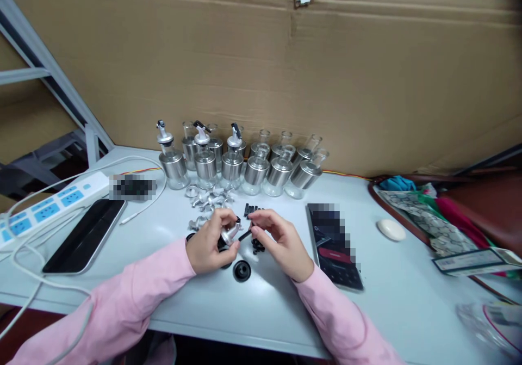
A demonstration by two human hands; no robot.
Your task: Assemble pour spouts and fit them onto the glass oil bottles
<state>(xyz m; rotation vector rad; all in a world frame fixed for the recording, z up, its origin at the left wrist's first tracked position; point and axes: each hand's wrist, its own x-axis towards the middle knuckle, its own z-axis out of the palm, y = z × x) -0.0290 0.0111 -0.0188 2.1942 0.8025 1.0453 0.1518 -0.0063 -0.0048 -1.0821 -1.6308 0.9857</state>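
My left hand [210, 245] is closed around a silver pourer spout [230, 233] with a black part at its top. Between the thumb and fingers of my right hand [283, 242] is a small black lever [245, 235], its end close to the spout; whether they touch I cannot tell. Below the hands a round black stopper [242, 271] lies on the table. Small black pieces [258, 245] are partly hidden behind my right hand, and several black strips [253, 210] lie beyond. Silver spout parts [210, 199] are heaped behind my left hand.
Glass bottles with metal bands [256, 174] stand in rows at the back; three front ones carry spouts [234, 136]. A phone [334, 248] lies right, a tablet-like black device [85, 237] and power strip [53, 207] left. A white oval object [391, 229] and bags [440, 218] are farther right.
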